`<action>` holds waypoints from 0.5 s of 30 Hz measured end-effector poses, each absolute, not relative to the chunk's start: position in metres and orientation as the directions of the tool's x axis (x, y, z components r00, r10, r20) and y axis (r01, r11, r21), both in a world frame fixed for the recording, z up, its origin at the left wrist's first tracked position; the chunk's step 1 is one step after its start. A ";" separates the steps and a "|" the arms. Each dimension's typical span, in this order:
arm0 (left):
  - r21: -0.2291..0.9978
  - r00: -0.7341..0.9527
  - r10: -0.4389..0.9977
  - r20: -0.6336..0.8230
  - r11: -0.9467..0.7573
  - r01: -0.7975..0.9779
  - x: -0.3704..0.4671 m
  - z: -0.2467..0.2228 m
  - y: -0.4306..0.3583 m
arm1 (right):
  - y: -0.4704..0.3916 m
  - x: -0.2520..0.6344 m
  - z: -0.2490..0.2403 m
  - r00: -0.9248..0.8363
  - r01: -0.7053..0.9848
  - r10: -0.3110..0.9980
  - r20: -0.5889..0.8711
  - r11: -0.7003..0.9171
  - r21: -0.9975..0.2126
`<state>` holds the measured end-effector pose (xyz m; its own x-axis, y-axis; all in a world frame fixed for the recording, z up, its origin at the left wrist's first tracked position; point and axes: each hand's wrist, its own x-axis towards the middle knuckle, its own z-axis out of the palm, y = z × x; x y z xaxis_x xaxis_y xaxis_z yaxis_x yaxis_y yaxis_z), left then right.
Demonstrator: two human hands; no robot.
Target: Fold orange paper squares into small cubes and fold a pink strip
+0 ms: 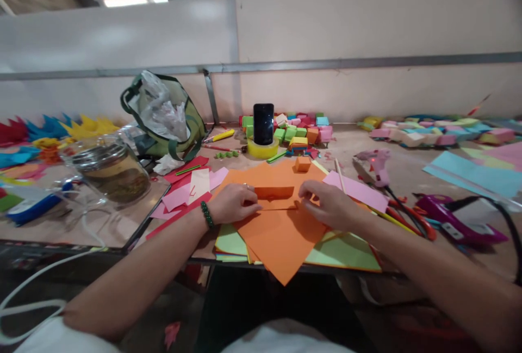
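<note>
A sheet of orange paper (281, 241) lies with one corner pointing toward me, and a folded strip stands up across its upper part. At the left end of that fold is my left hand (236, 203), its fingers closed on the paper; a dark green bead bracelet circles the wrist. My right hand (324, 203) hovers by the fold's right end, fingers loosely curled, thumb and forefinger apart, nothing visible between them. A small orange paper cube (302, 164) sits just beyond the fold. Light green sheets (346, 252) lie stacked beneath the orange paper.
A phone (263, 124) stands in a yellow tape roll (263, 149), with several paper cubes (291, 132) behind. On the right are a glue gun (380, 167), orange-handled scissors (426, 228) and a purple device (460, 222). Leftward stand a jar (114, 173) and a green bag (191, 130).
</note>
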<state>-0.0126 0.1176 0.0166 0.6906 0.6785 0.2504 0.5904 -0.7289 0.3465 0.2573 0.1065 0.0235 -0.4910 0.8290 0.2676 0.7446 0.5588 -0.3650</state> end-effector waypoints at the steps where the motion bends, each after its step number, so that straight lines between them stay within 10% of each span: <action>1: 0.331 0.664 0.691 0.287 -0.722 0.608 -0.010 0.014 0.118 | 0.112 0.253 0.024 -0.421 0.774 0.861 0.287 0.506 -0.381; 6: 0.343 0.427 0.750 0.505 -0.628 0.699 -0.006 0.016 0.122 | 0.134 0.230 0.024 -0.500 0.696 0.826 0.261 0.562 -0.447; 15: 0.900 0.522 0.848 0.088 -0.292 0.323 0.016 0.061 0.151 | 0.167 0.218 0.048 -0.407 0.499 0.824 0.393 0.562 -0.660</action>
<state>0.0162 0.1509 0.0613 0.5218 0.8485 0.0883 0.3229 -0.2923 0.9002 0.2181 0.1672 0.0481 -0.4074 0.8243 0.3932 0.4993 0.5615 -0.6599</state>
